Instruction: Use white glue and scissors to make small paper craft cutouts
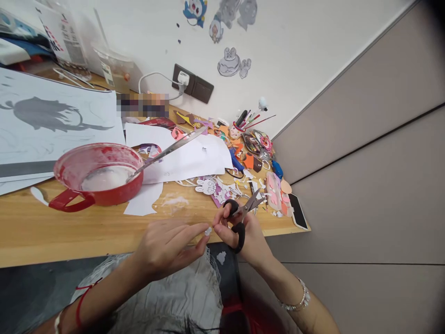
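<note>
Between the thumb and fingertips of my left hand (170,243) is a small whitish, translucent piece (208,231); its kind is too small to make out. My right hand (255,239) has black-handled scissors (238,235) round its fingers, blades parted and pointing up and away to the right. The fingertips of both hands nearly meet just above the table's front edge. Behind my left hand stands a red bowl (114,197) with a handle and a white substance inside. A metal utensil (170,149) leans out of it, its lower end in the white substance.
White paper (194,162) lies behind the bowl, and a drawing (59,116) is at the left. Paper scraps (222,190), a pen cup (237,130) and a phone (298,211) crowd the right side of the wooden table (104,232). A plastic cup (114,69) stands near the wall.
</note>
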`<state>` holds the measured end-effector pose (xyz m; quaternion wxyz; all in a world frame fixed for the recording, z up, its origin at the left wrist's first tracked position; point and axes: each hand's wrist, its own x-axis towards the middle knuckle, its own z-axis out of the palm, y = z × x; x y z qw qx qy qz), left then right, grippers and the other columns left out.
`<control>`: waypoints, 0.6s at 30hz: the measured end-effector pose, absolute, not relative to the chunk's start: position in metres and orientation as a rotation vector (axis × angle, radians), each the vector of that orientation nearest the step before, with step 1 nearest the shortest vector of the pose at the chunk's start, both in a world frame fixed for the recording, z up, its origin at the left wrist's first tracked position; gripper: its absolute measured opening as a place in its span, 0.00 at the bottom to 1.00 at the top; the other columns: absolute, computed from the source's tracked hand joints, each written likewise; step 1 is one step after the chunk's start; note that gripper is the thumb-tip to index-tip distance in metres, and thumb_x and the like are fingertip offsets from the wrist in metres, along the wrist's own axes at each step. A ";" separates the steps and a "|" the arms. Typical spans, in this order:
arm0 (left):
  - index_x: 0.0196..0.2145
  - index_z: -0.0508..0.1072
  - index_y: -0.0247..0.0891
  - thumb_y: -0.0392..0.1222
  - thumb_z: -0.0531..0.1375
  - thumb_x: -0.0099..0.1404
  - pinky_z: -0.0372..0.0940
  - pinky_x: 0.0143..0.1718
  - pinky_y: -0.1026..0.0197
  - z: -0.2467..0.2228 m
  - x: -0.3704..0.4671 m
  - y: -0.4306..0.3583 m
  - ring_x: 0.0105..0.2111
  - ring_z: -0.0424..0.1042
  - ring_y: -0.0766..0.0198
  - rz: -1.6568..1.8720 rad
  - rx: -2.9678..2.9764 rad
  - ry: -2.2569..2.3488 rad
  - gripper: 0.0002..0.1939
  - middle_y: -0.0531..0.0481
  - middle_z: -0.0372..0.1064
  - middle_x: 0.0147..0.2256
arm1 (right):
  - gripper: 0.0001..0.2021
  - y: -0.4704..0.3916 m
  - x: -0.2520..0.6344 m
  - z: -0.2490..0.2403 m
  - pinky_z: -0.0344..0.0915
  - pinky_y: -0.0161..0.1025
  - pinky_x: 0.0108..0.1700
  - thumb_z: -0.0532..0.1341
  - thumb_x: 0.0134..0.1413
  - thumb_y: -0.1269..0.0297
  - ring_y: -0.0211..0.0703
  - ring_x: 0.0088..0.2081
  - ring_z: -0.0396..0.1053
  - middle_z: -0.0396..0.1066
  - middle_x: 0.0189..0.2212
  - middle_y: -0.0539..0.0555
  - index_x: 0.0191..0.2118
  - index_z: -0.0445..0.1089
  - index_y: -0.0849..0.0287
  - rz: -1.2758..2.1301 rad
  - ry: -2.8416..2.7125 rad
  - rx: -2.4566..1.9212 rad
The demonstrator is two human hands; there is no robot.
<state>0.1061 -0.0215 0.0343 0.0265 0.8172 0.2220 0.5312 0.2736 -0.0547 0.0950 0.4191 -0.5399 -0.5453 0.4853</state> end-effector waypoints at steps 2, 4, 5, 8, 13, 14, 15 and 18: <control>0.38 0.69 0.35 0.32 0.62 0.55 0.62 0.24 0.67 0.034 0.107 -0.021 0.21 0.69 0.71 1.631 2.535 0.669 0.12 0.56 0.73 0.24 | 0.15 -0.055 0.274 0.094 0.55 0.33 0.29 0.64 0.42 0.63 0.33 0.26 0.56 0.65 0.28 0.48 0.31 0.55 0.55 1.229 -1.384 -1.360; 0.39 0.69 0.35 0.33 0.62 0.55 0.63 0.24 0.67 0.033 0.107 -0.021 0.21 0.70 0.70 1.617 2.553 0.660 0.12 0.54 0.73 0.25 | 0.15 -0.056 0.274 0.093 0.56 0.34 0.30 0.64 0.42 0.64 0.33 0.27 0.56 0.65 0.28 0.48 0.31 0.55 0.55 1.229 -1.394 -1.377; 0.39 0.69 0.36 0.33 0.62 0.55 0.63 0.24 0.67 0.032 0.107 -0.021 0.21 0.70 0.70 1.620 2.562 0.657 0.12 0.54 0.74 0.26 | 0.15 -0.056 0.274 0.092 0.56 0.34 0.30 0.64 0.41 0.64 0.33 0.27 0.55 0.65 0.28 0.48 0.31 0.55 0.55 1.234 -1.391 -1.379; 0.38 0.69 0.36 0.33 0.61 0.56 0.65 0.24 0.67 0.030 0.108 -0.021 0.22 0.71 0.69 1.628 2.583 0.642 0.11 0.53 0.74 0.26 | 0.15 -0.057 0.275 0.089 0.56 0.33 0.30 0.64 0.40 0.65 0.33 0.26 0.55 0.64 0.27 0.47 0.31 0.55 0.55 1.274 -1.358 -1.357; 0.45 0.67 0.36 0.34 0.61 0.56 0.67 0.27 0.67 0.025 0.114 -0.021 0.26 0.73 0.68 1.614 2.552 0.597 0.17 0.51 0.75 0.29 | 0.16 -0.060 0.277 0.086 0.56 0.34 0.30 0.65 0.39 0.64 0.32 0.26 0.56 0.63 0.26 0.47 0.31 0.55 0.56 1.321 -1.288 -1.344; 0.46 0.66 0.36 0.35 0.61 0.56 0.67 0.28 0.67 0.024 0.115 -0.020 0.26 0.73 0.68 1.602 2.543 0.600 0.19 0.52 0.74 0.29 | 0.16 -0.061 0.278 0.085 0.56 0.34 0.30 0.65 0.39 0.64 0.32 0.26 0.56 0.63 0.26 0.46 0.31 0.56 0.56 1.315 -1.273 -1.356; 0.48 0.66 0.37 0.36 0.61 0.57 0.67 0.28 0.68 0.022 0.114 -0.020 0.25 0.72 0.68 1.580 2.538 0.616 0.20 0.53 0.74 0.27 | 0.16 -0.061 0.280 0.084 0.56 0.34 0.30 0.65 0.39 0.64 0.32 0.25 0.56 0.63 0.26 0.46 0.31 0.56 0.56 1.297 -1.260 -1.374; 0.45 0.68 0.40 0.40 0.59 0.59 0.63 0.23 0.69 0.017 0.105 -0.016 0.14 0.63 0.72 1.440 2.551 0.761 0.15 0.60 0.62 0.15 | 0.16 -0.060 0.299 0.081 0.57 0.34 0.30 0.66 0.38 0.62 0.32 0.26 0.58 0.63 0.26 0.47 0.30 0.57 0.56 1.164 -1.231 -1.443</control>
